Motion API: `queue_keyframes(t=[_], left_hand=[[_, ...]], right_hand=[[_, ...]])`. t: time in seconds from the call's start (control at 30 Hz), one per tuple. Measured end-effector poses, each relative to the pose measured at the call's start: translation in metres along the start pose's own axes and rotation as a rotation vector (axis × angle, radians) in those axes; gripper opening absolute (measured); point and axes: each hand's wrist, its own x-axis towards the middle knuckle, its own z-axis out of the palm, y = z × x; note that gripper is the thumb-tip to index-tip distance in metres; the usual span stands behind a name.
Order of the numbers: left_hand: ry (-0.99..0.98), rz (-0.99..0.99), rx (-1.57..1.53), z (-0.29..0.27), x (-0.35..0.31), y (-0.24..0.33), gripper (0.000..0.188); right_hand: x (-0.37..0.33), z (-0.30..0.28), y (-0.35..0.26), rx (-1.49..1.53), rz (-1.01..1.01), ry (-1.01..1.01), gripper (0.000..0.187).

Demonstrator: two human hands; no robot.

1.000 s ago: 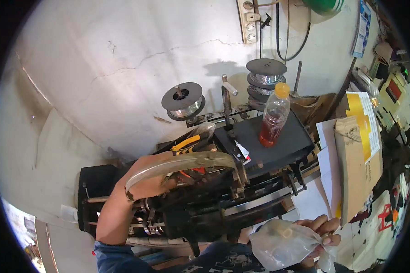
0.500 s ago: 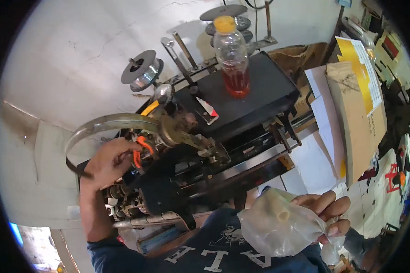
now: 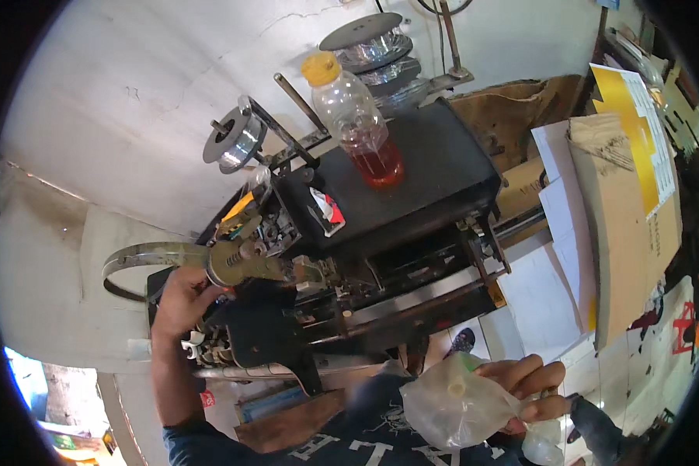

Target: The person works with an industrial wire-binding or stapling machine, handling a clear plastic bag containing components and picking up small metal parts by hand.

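Observation:
My left hand (image 3: 185,304) is closed at the left end of a dark machine (image 3: 268,334), beside its round metal wheel (image 3: 231,262). The fingertips are partly hidden there, and a bit of red-orange shows by the thumb. What the fingers grip cannot be made out. At the lower right, my right hand (image 3: 532,384) is shut on a puffed, clear plastic bag (image 3: 458,412), its fingers bunching one side. A pale, short tube-like piece (image 3: 457,384) shows on the bag's upper part. A curved metal band (image 3: 159,252) arcs left from the wheel.
On the machine's black top (image 3: 443,171) stand a yellow-capped bottle (image 3: 359,128) with red liquid and a small red-and-white box (image 3: 328,211). Wire spools (image 3: 239,141) sit behind, near the wall. Cardboard sheets (image 3: 617,233) lean on the right. A shod foot (image 3: 464,339) shows on the tiles.
The view has shifted, so machine and bottle sit further left and lower. My left hand has come closer to the wheel, and the orange handles are now mostly hidden. The right hand keeps the bag.

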Motion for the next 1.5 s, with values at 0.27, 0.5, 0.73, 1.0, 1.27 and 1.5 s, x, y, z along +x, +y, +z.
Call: queue_keyframes(t=[0.27, 0.5, 0.73, 1.0, 1.27, 1.5], left_hand=[[0.328, 0.091, 0.377, 0.029, 0.003, -0.023, 0.030], [0.490, 0.147, 0.443, -0.008, -0.044, -0.013, 0.017], [0.721, 0.216, 0.421, -0.027, -0.084, -0.061, 0.034], [0.857, 0.120, 0.301, -0.027, -0.098, -0.095, 0.032], [0.758, 0.336, -0.096, 0.027, -0.132, -0.108, 0.025], [-0.055, 0.464, -0.756, 0.068, -0.116, -0.064, 0.057]], right_hand=[[0.002, 0.003, 0.012, -0.077, 0.095, 0.077, 0.022], [0.008, 0.019, 0.045, -0.077, -0.196, 0.080, 0.019], [0.036, 0.079, 0.048, -0.016, -0.088, -0.114, 0.020], [0.054, 0.129, 0.068, 0.008, -0.014, -0.259, 0.023], [0.059, 0.159, 0.075, 0.071, 0.073, -0.398, 0.029], [0.049, 0.208, 0.067, -0.217, -0.200, -0.361, 0.026]])
